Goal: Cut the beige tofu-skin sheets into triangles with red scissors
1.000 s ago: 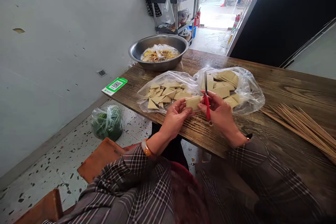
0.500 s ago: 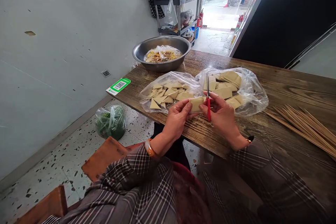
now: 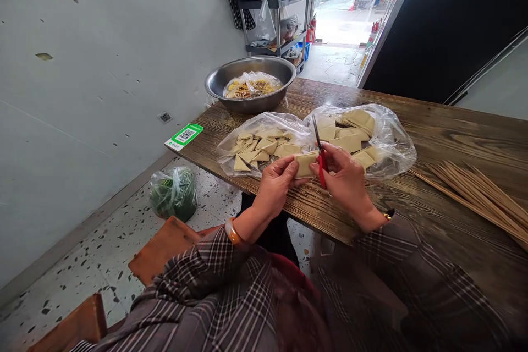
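My left hand (image 3: 275, 184) pinches the left end of a pale tofu sheet stack (image 3: 305, 166) above the table's front edge. Red-handled scissors (image 3: 322, 168) are in my right hand (image 3: 344, 181), their blades pointing up and away. The thumb of that hand also touches the right end of the stack. Beyond my left hand, cut triangular pieces (image 3: 264, 147) lie on a clear plastic bag. Larger pale sheets (image 3: 348, 143) rest on a second plastic bag (image 3: 398, 146), just beyond my right hand.
A metal basin (image 3: 250, 103) with a bagged yellow food stands at the back left of the wooden table (image 3: 445, 137). Wooden sticks (image 3: 478, 190) lie at the right. A green QR card (image 3: 184, 136) sits on the left corner. A bag of greens (image 3: 174, 193) is on the floor.
The scissors have tilted, with their tips leaning further left. Both hands still hold the stack in much the same position, and the whole view has shifted slightly.
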Tool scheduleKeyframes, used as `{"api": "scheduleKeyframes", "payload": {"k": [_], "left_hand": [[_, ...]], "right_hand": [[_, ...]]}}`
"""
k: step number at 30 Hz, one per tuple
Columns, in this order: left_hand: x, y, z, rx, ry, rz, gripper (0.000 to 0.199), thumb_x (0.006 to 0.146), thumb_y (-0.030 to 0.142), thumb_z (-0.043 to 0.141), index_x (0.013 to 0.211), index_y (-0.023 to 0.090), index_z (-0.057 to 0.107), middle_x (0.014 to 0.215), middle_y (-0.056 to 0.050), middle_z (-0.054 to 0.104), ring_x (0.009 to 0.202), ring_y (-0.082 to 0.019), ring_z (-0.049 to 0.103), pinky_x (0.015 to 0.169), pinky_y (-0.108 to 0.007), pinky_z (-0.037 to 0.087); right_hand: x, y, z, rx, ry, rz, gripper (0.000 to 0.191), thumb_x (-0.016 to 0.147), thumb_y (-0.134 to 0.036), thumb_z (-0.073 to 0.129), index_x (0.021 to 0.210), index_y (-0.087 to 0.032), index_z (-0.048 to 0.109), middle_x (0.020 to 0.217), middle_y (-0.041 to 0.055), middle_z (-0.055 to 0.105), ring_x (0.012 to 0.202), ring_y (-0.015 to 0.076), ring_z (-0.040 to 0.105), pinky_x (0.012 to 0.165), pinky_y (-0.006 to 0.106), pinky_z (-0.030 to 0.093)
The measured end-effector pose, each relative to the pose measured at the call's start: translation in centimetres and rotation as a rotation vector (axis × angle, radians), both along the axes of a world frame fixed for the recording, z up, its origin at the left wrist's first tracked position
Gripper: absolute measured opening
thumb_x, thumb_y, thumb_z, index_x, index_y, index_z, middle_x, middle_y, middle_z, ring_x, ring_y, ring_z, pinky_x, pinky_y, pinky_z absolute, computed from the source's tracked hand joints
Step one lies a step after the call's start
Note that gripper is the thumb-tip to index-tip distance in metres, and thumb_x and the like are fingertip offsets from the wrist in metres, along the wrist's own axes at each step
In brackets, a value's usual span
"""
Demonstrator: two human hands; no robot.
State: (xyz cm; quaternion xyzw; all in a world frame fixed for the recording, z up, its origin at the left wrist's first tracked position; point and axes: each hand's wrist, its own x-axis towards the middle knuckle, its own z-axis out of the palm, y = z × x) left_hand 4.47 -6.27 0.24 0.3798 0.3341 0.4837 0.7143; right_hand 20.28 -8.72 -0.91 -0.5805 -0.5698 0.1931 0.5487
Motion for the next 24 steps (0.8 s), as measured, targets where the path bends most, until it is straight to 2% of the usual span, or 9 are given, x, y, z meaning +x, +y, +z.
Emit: {"api": "scheduleKeyframes", "payload": {"k": [5,8,13,16,21,24], "left_hand": [[-0.2,0.3,0.2,-0.01,0.027,-0.055,0.039,0.07,0.038,0.087,0.097,0.014,0.073,0.102,-0.007,0.075,0.087,-0.019,0.072,0.073,-0.031,0.064],[-0.5,0.5,0.3,-0.005,0.048,-0.119,0.037,0.072,0.036,0.085,0.099,0.013,0.073,0.102,-0.009,0.074,0.088,-0.019,0.073,0.073,-0.03,0.063],[-0.6,0.4,0.1,0.081,0.088,-0.199,0.052,0.066,0.026,0.09,0.113,0.016,0.071,0.104,-0.008,0.075,0.088,-0.017,0.071,0.074,-0.025,0.059],[-0.6,0.6,-0.2,0.087,0.093,-0.199,0.054,0.065,0.026,0.09,0.114,0.014,0.07,0.104,-0.009,0.075,0.081,-0.016,0.07,0.067,-0.023,0.058],[-1.5,2.1,-0.2,-0.063,0.035,-0.116,0.044,0.066,0.019,0.087,0.104,0.013,0.066,0.089,-0.006,0.075,0.064,-0.013,0.069,0.056,-0.022,0.056],[-2.7,3.5,0.3,-0.082,0.016,-0.048,0.034,0.07,0.015,0.082,0.099,0.014,0.064,0.082,-0.003,0.073,0.062,-0.011,0.069,0.059,-0.019,0.056]], "right_hand": [[0.0,0.4,-0.1,-0.145,0.293,0.124,0.064,0.073,-0.046,0.079,0.13,-0.02,0.066,0.095,0.0063,0.072,0.083,0.02,0.069,0.083,0.038,0.06],[0.2,0.6,0.0,-0.2,0.398,0.203,0.067,0.07,-0.049,0.082,0.128,-0.021,0.067,0.096,0.0054,0.073,0.082,0.0188,0.069,0.079,0.037,0.06],[0.0,0.6,-0.1,-0.228,0.503,0.186,0.069,0.065,-0.051,0.085,0.124,-0.021,0.069,0.095,0.0051,0.073,0.08,0.0181,0.067,0.071,0.034,0.059],[-0.2,0.5,0.0,-0.239,0.563,0.177,0.07,0.062,-0.051,0.087,0.122,-0.02,0.069,0.092,0.0041,0.072,0.078,0.0172,0.066,0.07,0.032,0.058],[0.2,0.4,0.4,-0.218,0.449,0.213,0.065,0.07,-0.052,0.082,0.126,-0.02,0.069,0.093,0.0038,0.072,0.077,0.0156,0.064,0.072,0.032,0.057],[0.4,0.4,0.5,-0.239,0.322,0.26,0.063,0.071,-0.049,0.082,0.124,-0.016,0.071,0.092,0.0062,0.072,0.079,0.0171,0.065,0.075,0.034,0.057]]}}
